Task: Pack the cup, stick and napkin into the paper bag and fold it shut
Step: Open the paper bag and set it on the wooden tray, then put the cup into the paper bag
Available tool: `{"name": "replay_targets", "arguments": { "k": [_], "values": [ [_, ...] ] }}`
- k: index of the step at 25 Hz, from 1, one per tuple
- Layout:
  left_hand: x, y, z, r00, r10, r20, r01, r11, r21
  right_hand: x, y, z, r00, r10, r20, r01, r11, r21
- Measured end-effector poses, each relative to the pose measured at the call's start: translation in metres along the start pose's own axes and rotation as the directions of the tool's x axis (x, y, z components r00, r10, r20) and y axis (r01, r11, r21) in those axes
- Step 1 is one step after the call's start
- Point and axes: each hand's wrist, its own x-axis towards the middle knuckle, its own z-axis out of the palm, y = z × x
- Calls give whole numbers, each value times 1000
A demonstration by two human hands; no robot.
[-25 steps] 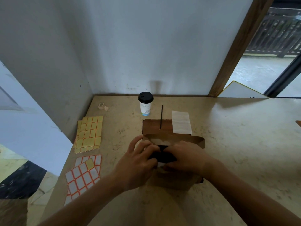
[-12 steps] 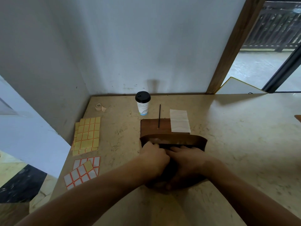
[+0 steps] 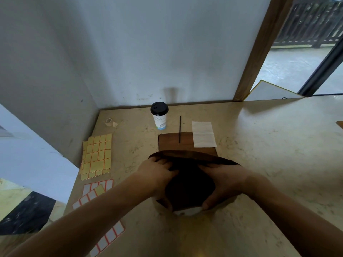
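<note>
Head view showed both hands spreading the paper bag (image 3: 191, 184) open; the left hand (image 3: 157, 175) gripped its left wall, fingers curled over the rim, and the right hand (image 3: 225, 182) gripped the right wall, thumb low at the near edge; beyond the held mouth stood the cup (image 3: 159, 115), with the stick (image 3: 180, 129) and napkin (image 3: 203, 134) further right, all unpacked; opening seemed the step; next, one hand must probably release and fetch the cup.
</note>
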Motion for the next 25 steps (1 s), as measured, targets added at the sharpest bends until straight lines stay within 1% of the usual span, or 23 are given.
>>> {"name": "replay_targets", "arguments": {
  "k": [4,7,10,11,12,13,14,15,16,17,18,19,20,22,23,25],
  "values": [
    [2,-3,-7,1000,18,26,-18,1000,-4,9,-2,-4,1000,-6,4,6,1000,-17],
    [5,-9,-14,998,52,48,-51,999,-19,16,-6,-7,998,-17,-58,16,999,-30],
    [4,-15,-26,988,152,-12,-153,986,-69,22,-11,-7,996,-13,-89,7,998,-67],
    [2,-22,-35,981,192,-31,-195,969,-150,23,-11,-7,996,-13,-92,6,997,-73],
    [1,-32,-45,978,205,-48,-210,934,-290,25,-10,-8,996,-16,-91,10,997,-71],
    [1,-47,-57,978,190,-84,-207,861,-465,25,-9,-9,996,-20,-87,14,998,-63],
    [3,-65,-65,976,135,-169,-212,751,-625,26,-8,-10,997,-18,-80,14,998,-55],
    [11,-86,-67,962,28,-270,-226,637,-737,27,-8,-11,997,-14,-75,11,999,-49],
    [24,-108,-63,940,-107,-324,-212,560,-801,29,-7,-13,998,-9,-70,6,999,-43],
    [44,-130,-52,920,-231,-316,-152,534,-831,32,-7,-15,998,-5,-69,3,999,-34],
    [66,-151,-39,907,-324,-270,-53,547,-835,34,-8,-17,998,-1,-68,-1,1000,-26],
    [89,-170,-24,900,-385,-206,60,577,-815,37,-8,-19,998,2,-62,-4,1000,-24],
    [111,-187,-8,898,-417,-142,167,620,-767,39,-9,-21,999,4,-53,-5,1000,-25],
    [151,-210,14,897,-439,-56,309,712,-630,45,-9,-23,999,6,-33,-7,1000,-31],
    [168,-218,20,889,-456,-43,351,738,-576,47,-9,-24,1000,2,-23,-3,1000,-30],
    [198,-224,22,874,-485,-35,394,749,-532,50,-8,-25,1000,-5,-4,5,1000,-29]
  ]
}}
